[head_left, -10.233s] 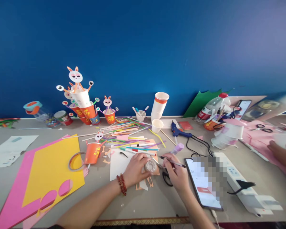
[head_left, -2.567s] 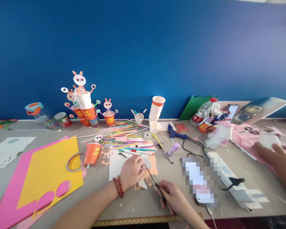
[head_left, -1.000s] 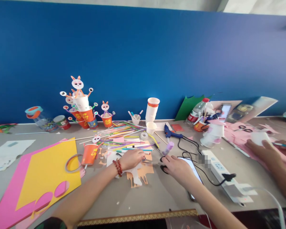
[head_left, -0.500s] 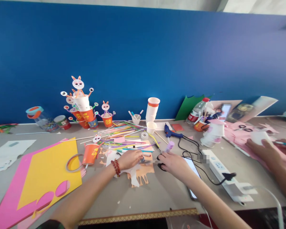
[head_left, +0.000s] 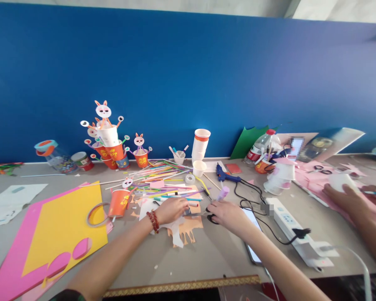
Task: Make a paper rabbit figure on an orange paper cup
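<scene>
My left hand, with a red bead bracelet at the wrist, has its fingers curled on a small grey piece of paper above the orange and white paper cut-outs. My right hand is closed on black-handled scissors, whose blades point left to that grey piece. A phone lies under my right forearm. A purple glue stick lies just beyond my right hand.
Coloured straws, an orange cup, a tape ring and yellow and pink sheets lie to the left. Rabbit cup figures stand at the blue wall. A glue gun, cables and a power strip lie right. Another person's hands work at far right.
Over the last seconds my right hand moved from the near edge up to the paper beside my left hand, scissors in it. My left hand has stayed on the paper.
</scene>
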A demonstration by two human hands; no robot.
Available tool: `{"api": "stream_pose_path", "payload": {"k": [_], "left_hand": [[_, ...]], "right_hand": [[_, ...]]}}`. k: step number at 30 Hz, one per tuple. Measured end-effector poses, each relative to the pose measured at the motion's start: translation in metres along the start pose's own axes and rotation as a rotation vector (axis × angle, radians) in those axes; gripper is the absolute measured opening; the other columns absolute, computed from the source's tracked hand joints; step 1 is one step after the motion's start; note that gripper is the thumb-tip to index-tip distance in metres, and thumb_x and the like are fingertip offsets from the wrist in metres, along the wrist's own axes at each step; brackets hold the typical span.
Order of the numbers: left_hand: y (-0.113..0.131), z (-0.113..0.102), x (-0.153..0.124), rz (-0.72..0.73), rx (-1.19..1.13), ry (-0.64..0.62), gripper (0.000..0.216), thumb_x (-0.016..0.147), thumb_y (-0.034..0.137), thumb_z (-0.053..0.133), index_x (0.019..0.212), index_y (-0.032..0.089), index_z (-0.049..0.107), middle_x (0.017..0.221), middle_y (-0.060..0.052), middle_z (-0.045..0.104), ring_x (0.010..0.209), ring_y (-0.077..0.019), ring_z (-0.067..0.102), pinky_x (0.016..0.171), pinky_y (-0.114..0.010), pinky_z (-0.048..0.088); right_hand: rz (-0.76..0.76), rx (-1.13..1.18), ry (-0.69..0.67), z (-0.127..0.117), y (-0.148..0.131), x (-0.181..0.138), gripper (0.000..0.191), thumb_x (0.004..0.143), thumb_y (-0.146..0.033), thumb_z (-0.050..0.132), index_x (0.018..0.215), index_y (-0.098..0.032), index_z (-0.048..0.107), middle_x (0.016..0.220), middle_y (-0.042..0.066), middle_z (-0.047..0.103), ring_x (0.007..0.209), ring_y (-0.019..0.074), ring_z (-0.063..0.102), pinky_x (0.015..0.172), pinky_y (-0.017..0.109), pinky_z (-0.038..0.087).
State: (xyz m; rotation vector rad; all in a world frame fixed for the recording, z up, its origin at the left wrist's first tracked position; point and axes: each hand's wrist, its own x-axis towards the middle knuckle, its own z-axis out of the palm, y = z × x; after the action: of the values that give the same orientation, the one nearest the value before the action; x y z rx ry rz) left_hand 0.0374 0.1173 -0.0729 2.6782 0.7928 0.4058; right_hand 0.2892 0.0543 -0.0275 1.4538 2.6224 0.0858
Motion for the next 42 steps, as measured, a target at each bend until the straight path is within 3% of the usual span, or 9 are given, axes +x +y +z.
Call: {"api": "stream_pose_path", "payload": {"k": [7, 12, 15, 17, 22, 27, 31, 36, 42], "left_hand": [[0.005, -0.004, -0.006, -0.032, -0.028, 0.102, 0.023, 0.100, 0.025, 0.036, 0.095, 0.021, 0.058, 0.093, -0.003, 0.066, 0.084, -0.0160, 0.064, 0.073, -0.024, 0.046], [0.007, -0.012, -0.029, -0.084, -0.008, 0.226, 0.018, 0.098, 0.021, 0.038, 0.100, 0.019, 0.056, 0.105, -0.006, 0.066, 0.097, -0.0167, 0.062, 0.083, -0.027, 0.048], [0.007, -0.014, -0.053, -0.081, 0.040, 0.248, 0.017, 0.095, 0.020, 0.041, 0.099, 0.019, 0.058, 0.105, -0.008, 0.066, 0.097, -0.0203, 0.061, 0.083, -0.032, 0.049], [0.008, -0.013, -0.069, -0.073, 0.101, 0.245, 0.019, 0.095, 0.019, 0.041, 0.096, 0.018, 0.060, 0.102, -0.009, 0.067, 0.092, -0.0222, 0.061, 0.081, -0.036, 0.049], [0.013, -0.011, -0.105, -0.068, 0.361, 0.187, 0.017, 0.094, 0.014, 0.044, 0.089, 0.018, 0.060, 0.103, -0.009, 0.066, 0.094, -0.0243, 0.060, 0.079, -0.039, 0.050], [0.013, -0.012, -0.124, -0.130, 0.256, 0.181, 0.011, 0.094, 0.023, 0.051, 0.098, 0.019, 0.061, 0.108, -0.008, 0.066, 0.100, -0.0231, 0.061, 0.083, -0.039, 0.052], [0.012, -0.011, -0.128, -0.203, 0.142, 0.209, 0.025, 0.095, 0.031, 0.052, 0.117, 0.019, 0.055, 0.115, -0.009, 0.064, 0.106, -0.0227, 0.060, 0.091, -0.039, 0.051], [0.018, -0.012, -0.120, -0.205, 0.114, 0.161, 0.035, 0.092, 0.027, 0.055, 0.125, 0.019, 0.050, 0.125, -0.009, 0.060, 0.115, -0.0242, 0.055, 0.098, -0.041, 0.048], [0.024, -0.011, -0.101, -0.156, 0.091, 0.115, 0.037, 0.090, 0.026, 0.057, 0.125, 0.017, 0.050, 0.127, -0.011, 0.058, 0.117, -0.0253, 0.053, 0.099, -0.042, 0.047]], "right_hand": [[0.024, 0.027, -0.009, -0.009, -0.004, -0.004, 0.012, 0.087, -0.012, 0.058, 0.095, -0.019, 0.063, 0.093, 0.007, 0.071, 0.089, 0.0239, 0.068, 0.069, 0.029, 0.046], [0.342, 0.119, 0.001, -0.013, -0.008, -0.022, 0.012, 0.092, -0.023, 0.052, 0.100, -0.020, 0.060, 0.089, 0.008, 0.072, 0.081, 0.0239, 0.070, 0.058, 0.026, 0.038], [0.442, 0.190, -0.031, -0.008, -0.018, -0.029, 0.015, 0.093, -0.030, 0.049, 0.097, -0.021, 0.060, 0.080, 0.007, 0.072, 0.074, 0.0235, 0.069, 0.054, 0.026, 0.032], [0.445, 0.260, -0.052, -0.003, -0.028, -0.030, 0.014, 0.092, -0.031, 0.049, 0.092, -0.022, 0.060, 0.078, 0.006, 0.072, 0.072, 0.0225, 0.069, 0.053, 0.026, 0.030], [0.284, 0.495, -0.061, 0.005, -0.052, -0.030, 0.009, 0.086, -0.029, 0.053, 0.090, -0.023, 0.059, 0.083, 0.003, 0.071, 0.074, 0.0200, 0.066, 0.058, 0.024, 0.033], [0.298, 0.586, -0.077, 0.002, -0.057, -0.033, 0.007, 0.079, -0.028, 0.059, 0.083, -0.023, 0.058, 0.075, 0.001, 0.068, 0.068, 0.0182, 0.062, 0.058, 0.024, 0.031], [0.356, 0.806, -0.114, 0.009, -0.062, -0.039, 0.020, 0.079, -0.035, 0.061, 0.070, -0.022, 0.049, 0.062, -0.002, 0.062, 0.059, 0.0145, 0.057, 0.052, 0.023, 0.031], [0.438, 1.373, -0.420, 0.027, -0.076, -0.048, 0.041, 0.082, -0.061, 0.052, 0.069, -0.023, 0.042, 0.055, -0.002, 0.064, 0.034, 0.0075, 0.044, 0.035, 0.018, 0.026], [0.491, 1.538, -0.488, 0.031, -0.080, -0.051, 0.046, 0.080, -0.064, 0.053, 0.074, -0.019, 0.051, 0.054, 0.000, 0.067, 0.030, 0.0049, 0.045, 0.029, 0.015, 0.023]]}}
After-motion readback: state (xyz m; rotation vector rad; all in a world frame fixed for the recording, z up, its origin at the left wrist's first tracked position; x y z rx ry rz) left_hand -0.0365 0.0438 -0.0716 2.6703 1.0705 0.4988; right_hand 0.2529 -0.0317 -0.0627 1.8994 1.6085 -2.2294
